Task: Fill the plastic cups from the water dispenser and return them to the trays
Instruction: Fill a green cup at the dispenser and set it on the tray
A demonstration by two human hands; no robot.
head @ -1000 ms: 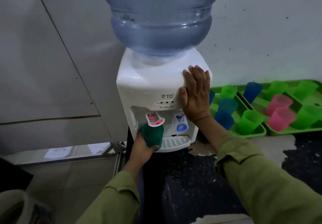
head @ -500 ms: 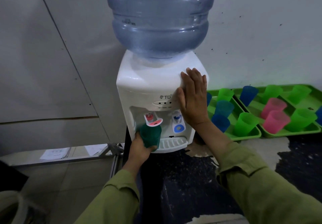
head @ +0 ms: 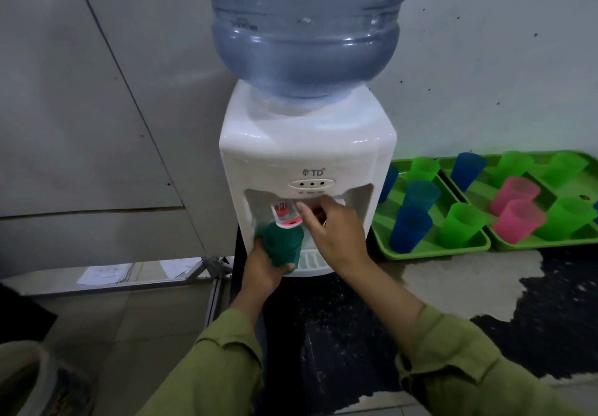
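Head view: the blue water bottle (head: 304, 27) fills the upper middle of the frame, upside down on the white water dispenser (head: 307, 143), which stands at the centre against a pale wall. Below the dispenser a dark counter (head: 339, 334) runs toward the lower right.

At the right edge, two green trays sit side by side on the counter, touching along their long rims: the near tray (head: 433, 252) just beside the dispenser, and the far tray (head: 550, 244) right of it. Both hold upright plastic cups in green, blue and teal, and the far tray also holds two pink cups (head: 514, 194) standing against each other.

Two olive sleeves (head: 469, 367) come up from the bottom edge. The right hand (head: 336, 234) reaches into the dispenser's recess at the centre, with its fingers curled and one fingertip just beside the red tap (head: 286, 216). It covers whatever lies behind it, so I cannot tell whether it grips or presses anything. The left hand (head: 262, 270), just below and to the left, wraps its fingers round the dark green cup (head: 281, 244) from underneath and holds it upright directly under the red tap, above the white drip grille (head: 310, 260). The cup's rim touches the tap's lever.
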